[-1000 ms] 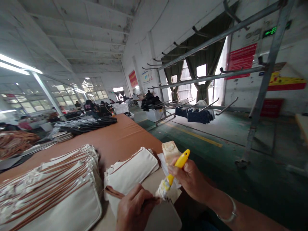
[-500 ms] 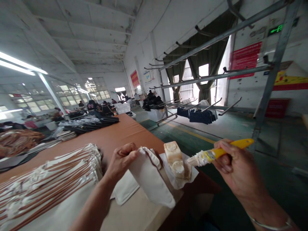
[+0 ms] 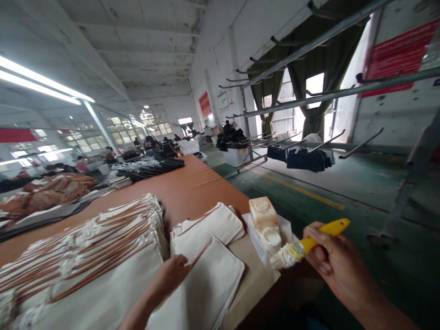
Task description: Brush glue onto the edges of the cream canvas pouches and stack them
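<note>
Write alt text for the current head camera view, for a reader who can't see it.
A right hand holds a yellow-handled brush, its bristles caked white, beside a stained plastic container, while the left hand touches a cream fabric piece with brown trim. A large stack of similar pieces lies to the left on a brown-covered table.

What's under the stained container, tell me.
A white sheet shows around the stained container. What the container's base directly covers is hidden.

The brush handle [image 3: 330,230] is yellow, the tabletop [image 3: 178,183] plain brown.
</note>
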`<action>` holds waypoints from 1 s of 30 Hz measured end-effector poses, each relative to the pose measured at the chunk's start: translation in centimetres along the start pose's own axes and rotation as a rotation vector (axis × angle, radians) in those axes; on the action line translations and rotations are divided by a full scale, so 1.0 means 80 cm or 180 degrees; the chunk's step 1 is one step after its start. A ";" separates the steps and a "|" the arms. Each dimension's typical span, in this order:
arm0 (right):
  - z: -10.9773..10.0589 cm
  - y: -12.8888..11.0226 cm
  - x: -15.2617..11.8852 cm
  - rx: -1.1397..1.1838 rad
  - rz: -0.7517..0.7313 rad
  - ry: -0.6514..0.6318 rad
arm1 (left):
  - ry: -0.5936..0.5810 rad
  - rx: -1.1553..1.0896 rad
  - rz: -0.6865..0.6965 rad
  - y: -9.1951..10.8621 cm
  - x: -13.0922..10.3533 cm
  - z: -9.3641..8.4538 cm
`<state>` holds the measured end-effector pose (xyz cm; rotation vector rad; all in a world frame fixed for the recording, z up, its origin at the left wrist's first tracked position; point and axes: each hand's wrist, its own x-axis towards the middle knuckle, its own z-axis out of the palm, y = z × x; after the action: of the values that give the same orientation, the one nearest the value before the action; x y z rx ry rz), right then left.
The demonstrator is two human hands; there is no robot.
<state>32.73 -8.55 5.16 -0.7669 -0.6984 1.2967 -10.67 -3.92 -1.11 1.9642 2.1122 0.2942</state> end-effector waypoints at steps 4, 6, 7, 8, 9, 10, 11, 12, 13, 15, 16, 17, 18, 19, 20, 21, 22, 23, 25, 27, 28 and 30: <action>0.013 0.004 -0.008 -0.0255 0.0071 0.0002 | -0.0003 0.0167 -0.0235 0.036 0.045 0.048; 0.015 0.005 -0.009 -0.0320 0.0092 0.0062 | 0.0016 0.0275 -0.0524 0.047 0.060 0.063; 0.015 0.008 -0.008 -0.0344 0.0103 0.0085 | 0.0014 0.0317 -0.0637 0.051 0.066 0.068; 0.015 0.012 -0.006 -0.0359 0.0118 0.0097 | -0.0003 0.0347 -0.0710 0.054 0.070 0.072; 0.015 0.017 -0.004 -0.0360 0.0135 0.0102 | -0.0032 0.0369 -0.0747 0.057 0.073 0.075; 0.015 0.024 -0.002 -0.0347 0.0168 0.0100 | -0.0067 0.0384 -0.0751 0.058 0.075 0.078; 0.016 0.031 0.000 -0.0326 0.0216 0.0094 | -0.0096 0.0391 -0.0732 0.060 0.076 0.080; 0.017 0.038 0.002 -0.0306 0.0278 0.0090 | -0.0119 0.0392 -0.0702 0.061 0.076 0.081; 0.019 0.045 0.003 -0.0294 0.0341 0.0085 | -0.0135 0.0386 -0.0673 0.063 0.076 0.082; 0.025 0.055 0.004 -0.0309 0.0443 0.0022 | -0.0126 0.0362 -0.0633 0.066 0.074 0.084; 0.028 0.058 0.003 -0.0332 0.0471 -0.0031 | -0.0104 0.0341 -0.0626 0.067 0.074 0.085; 0.031 0.060 0.003 -0.0360 0.0482 -0.0083 | -0.0072 0.0310 -0.0624 0.069 0.073 0.085; 0.034 0.060 0.002 -0.0386 0.0481 -0.0124 | -0.0033 0.0264 -0.0623 0.071 0.072 0.086; 0.036 0.059 0.001 -0.0408 0.0471 -0.0136 | 0.0005 0.0194 -0.0614 0.074 0.070 0.086; 0.037 0.057 0.001 -0.0431 0.0452 -0.0120 | 0.0035 0.0094 -0.0587 0.076 0.068 0.085; 0.038 0.056 0.002 -0.0450 0.0420 -0.0101 | 0.0053 -0.0040 -0.0530 0.078 0.065 0.084; 0.038 0.055 0.004 -0.0472 0.0372 -0.0076 | 0.0049 -0.0209 -0.0444 0.080 0.061 0.083; 0.037 0.054 0.007 -0.0499 0.0310 -0.0056 | 0.0022 -0.0407 -0.0322 0.082 0.055 0.080; 0.037 0.056 0.016 -0.0580 0.0181 -0.0066 | -0.0063 -0.0837 0.0003 0.088 0.039 0.072; 0.038 0.061 0.025 -0.0699 0.0061 -0.0148 | -0.0137 -0.1225 0.0327 0.096 0.019 0.061; 0.041 0.064 0.029 -0.0764 -0.0008 -0.0208 | -0.0159 -0.1388 0.0457 0.100 0.008 0.055; 0.049 0.067 0.033 -0.0886 -0.0168 -0.0391 | -0.0180 -0.1659 0.0630 0.112 -0.012 0.044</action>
<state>26.91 -4.95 3.10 -0.8912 -1.0064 1.2200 -1.05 -4.30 -1.67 1.8284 1.5933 0.7324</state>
